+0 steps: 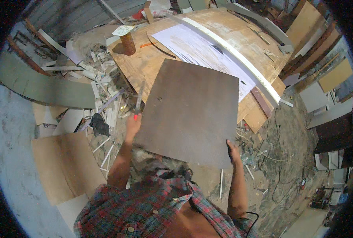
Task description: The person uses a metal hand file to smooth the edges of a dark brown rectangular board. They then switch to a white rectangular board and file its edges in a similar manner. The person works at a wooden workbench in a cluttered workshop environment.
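You hold a large dark brown board (190,113) flat in the middle of the frame, tilted a little, with its far edge lying over the near end of the plywood surface (152,63) that fills the upper centre.

Your right hand (232,152), at lower right of the board, grips its near right corner, fingers closed around the edge.

Your left hand (132,126), at the board's left edge, is closed on a slim metal tool with a red handle end (138,102) that points up the frame along that edge; whether this hand also touches the board, you cannot tell from here.

On the surface beyond the board lie a stack of white sheets (200,53) and a long white strip (240,59) that runs diagonally from upper centre toward the right. A rusty brown can (127,43) with a pale lid stands near the surface's upper left corner, with an orange pencil (148,45) just beside it.

To the left of the frame the floor carries a heap of white offcuts (101,83) and a grey curved panel (45,89). A tan board (65,166) lies at lower left. At lower right, cables (279,158) trail over the dusty floor.
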